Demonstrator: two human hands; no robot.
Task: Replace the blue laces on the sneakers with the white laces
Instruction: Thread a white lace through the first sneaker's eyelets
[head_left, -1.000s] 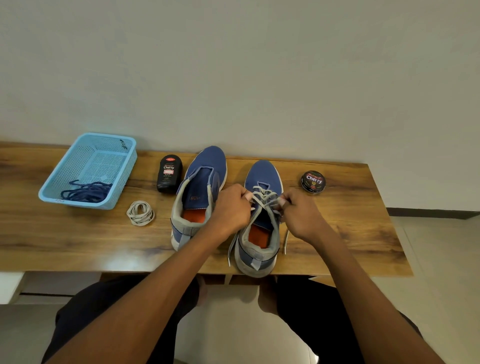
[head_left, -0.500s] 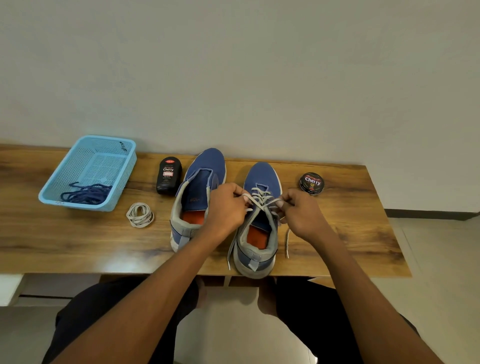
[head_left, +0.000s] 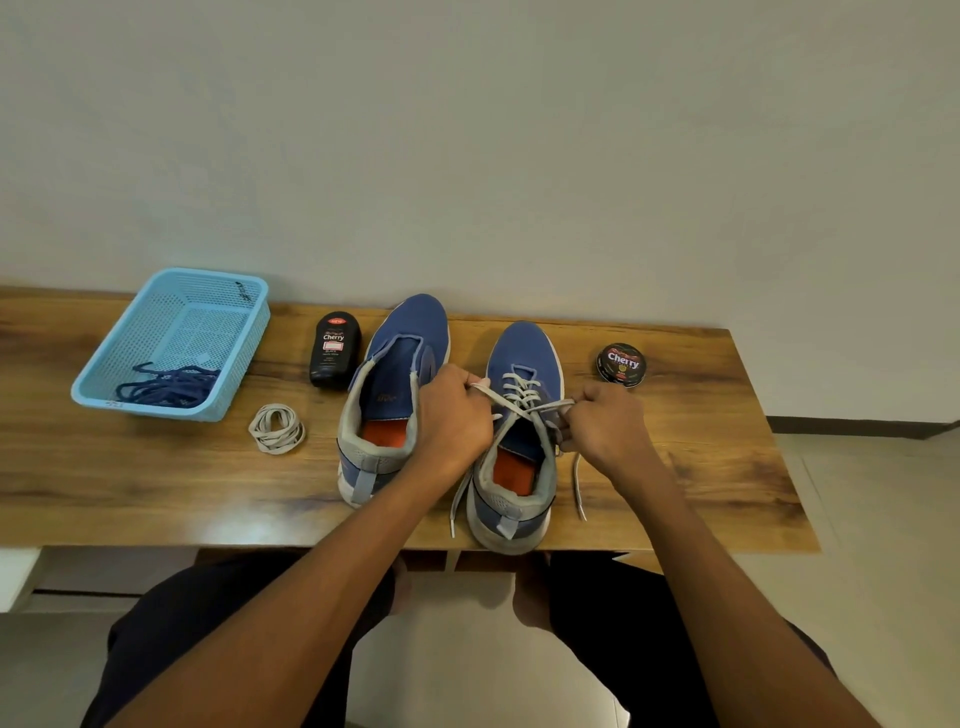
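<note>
Two sneakers stand mid-counter. The right sneaker (head_left: 522, 431) carries a white lace (head_left: 519, 400) through its eyelets; the left hand (head_left: 454, 415) and right hand (head_left: 605, 426), held apart, each pinch one end taut. The left sneaker (head_left: 392, 395) is unlaced. Its coiled white lace (head_left: 277, 428) waits beside it; blue laces (head_left: 169, 387) lie in the basket (head_left: 171, 410) near the counter's left end. Roughly half appears done.

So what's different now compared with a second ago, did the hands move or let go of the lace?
Both hands drew apart sideways: the left hand went left and the right hand went right, pulling the white lace taut across the right sneaker. Neither let go; each still pinches an end. The left sneaker, coiled white lace, basket and polish stayed put.
</note>
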